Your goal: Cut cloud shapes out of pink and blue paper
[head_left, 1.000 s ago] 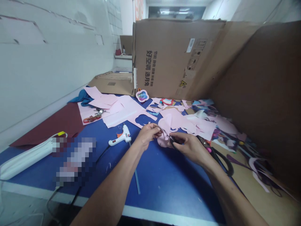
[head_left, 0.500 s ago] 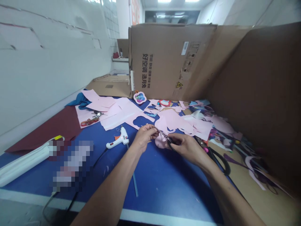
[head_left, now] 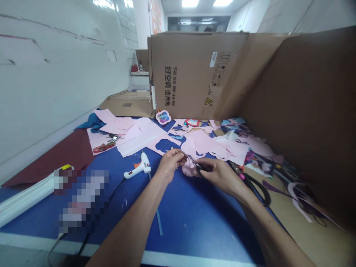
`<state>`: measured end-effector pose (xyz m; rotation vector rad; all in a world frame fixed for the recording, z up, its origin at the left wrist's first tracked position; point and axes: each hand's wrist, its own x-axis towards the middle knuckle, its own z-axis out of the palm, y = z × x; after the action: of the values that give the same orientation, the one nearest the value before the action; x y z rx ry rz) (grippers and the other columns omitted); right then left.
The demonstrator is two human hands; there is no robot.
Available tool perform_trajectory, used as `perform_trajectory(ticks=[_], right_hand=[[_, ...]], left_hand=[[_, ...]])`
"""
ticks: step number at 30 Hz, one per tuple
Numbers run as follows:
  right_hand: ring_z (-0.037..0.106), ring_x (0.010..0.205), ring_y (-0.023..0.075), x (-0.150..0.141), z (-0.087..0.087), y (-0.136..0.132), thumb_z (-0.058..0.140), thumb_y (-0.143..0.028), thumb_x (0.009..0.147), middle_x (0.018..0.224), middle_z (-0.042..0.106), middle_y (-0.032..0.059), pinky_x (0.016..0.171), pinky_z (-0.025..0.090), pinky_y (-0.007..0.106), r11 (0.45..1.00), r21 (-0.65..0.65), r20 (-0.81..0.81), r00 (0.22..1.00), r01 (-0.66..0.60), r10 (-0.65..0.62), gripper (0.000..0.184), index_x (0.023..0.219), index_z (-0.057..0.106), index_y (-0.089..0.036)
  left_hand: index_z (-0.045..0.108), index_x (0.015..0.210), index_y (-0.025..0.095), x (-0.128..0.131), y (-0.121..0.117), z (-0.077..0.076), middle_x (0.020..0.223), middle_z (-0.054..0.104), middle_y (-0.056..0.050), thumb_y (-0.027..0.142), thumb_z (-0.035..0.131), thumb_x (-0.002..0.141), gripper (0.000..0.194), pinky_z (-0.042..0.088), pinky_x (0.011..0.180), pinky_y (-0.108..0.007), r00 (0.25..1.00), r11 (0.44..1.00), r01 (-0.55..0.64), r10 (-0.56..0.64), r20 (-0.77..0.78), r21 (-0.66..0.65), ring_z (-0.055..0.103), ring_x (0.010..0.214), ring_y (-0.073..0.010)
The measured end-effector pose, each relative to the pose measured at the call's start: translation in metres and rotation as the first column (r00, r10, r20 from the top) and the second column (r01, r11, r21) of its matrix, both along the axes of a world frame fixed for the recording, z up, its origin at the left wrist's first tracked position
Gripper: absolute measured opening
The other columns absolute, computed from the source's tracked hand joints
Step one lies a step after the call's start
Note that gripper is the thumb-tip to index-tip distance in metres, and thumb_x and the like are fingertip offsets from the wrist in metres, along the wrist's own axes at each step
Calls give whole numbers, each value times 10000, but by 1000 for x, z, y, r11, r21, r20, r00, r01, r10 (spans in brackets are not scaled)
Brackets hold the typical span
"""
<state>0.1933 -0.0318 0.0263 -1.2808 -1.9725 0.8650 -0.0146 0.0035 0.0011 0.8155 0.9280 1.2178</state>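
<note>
Over the middle of the blue table (head_left: 191, 211), my right hand (head_left: 219, 173) grips a pair of scissors (head_left: 199, 167) by the dark handles. The blades point left, toward the fingertips of my left hand (head_left: 172, 162). That hand is closed in a pinch right at the blade tips; whatever small piece is in it is hidden by the fingers. A pink paper shape (head_left: 189, 170) with a rounded edge shows just below the blades, between the two hands. Whether my left fingers hold its edge I cannot tell.
A white glue gun (head_left: 139, 167) lies left of my hands. Pink paper sheets (head_left: 143, 133) and offcuts spread behind them. Large black-handled scissors (head_left: 257, 189) lie right, near mixed scraps. A flower-shaped piece (head_left: 163, 117) leans by a cardboard box (head_left: 194, 74). Maroon sheet (head_left: 61, 155) at left.
The view has shifted slightly, so the whole scene sits a little lower and further left. Both hands stay in nearly the same place, with the scissors still between them.
</note>
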Motion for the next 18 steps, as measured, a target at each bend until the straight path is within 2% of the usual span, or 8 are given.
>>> perform_trajectory(ticks=[7,18], right_hand=[[591,684,174,1,0,0,698,-343,888,729,701,-16,599,434,252,1000,-11,-6,1000,-20,20,224,1005,843,-217],[709,807,241,3,-9,5,719,-341,878,847,790,16,695,545,298,999,-40,-61,998,-25,22,235,1024,857,-220]], left_hand=[[672,755,170,-2,2,0,727,711,-27,211,793,725,131,504,665,-230,999,1000,21,-21,-29,-12,659,667,-119],[694,755,170,-3,0,3,738,718,-33,225,801,749,120,490,662,-226,998,999,31,-32,-59,-14,652,673,-116]])
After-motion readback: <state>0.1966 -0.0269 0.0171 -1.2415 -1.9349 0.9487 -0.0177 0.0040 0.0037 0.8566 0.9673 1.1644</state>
